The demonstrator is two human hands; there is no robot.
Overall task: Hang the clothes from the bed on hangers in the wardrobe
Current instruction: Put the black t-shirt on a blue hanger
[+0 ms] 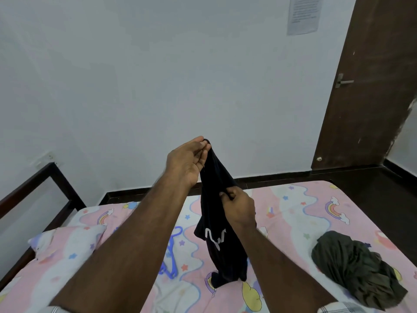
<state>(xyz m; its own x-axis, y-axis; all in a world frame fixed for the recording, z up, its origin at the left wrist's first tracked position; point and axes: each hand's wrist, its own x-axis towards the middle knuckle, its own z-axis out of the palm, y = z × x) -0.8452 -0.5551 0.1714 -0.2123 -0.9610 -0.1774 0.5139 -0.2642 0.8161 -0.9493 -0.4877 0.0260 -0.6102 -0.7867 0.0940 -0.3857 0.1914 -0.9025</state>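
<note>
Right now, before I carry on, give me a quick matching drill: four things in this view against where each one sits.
Things:
1. black garment
2. blue hanger
3. olive-green clothes
4. pillow

Places:
A. flat on the sheet, partly behind the left forearm
B. heaped near the bed's right edge
C. at the bed's left end by the frame
D. lifted above the bed, pinched by the left hand at the top and the right hand lower down

Pairs: 1-D, 2-A, 3-B, 4-C
</note>
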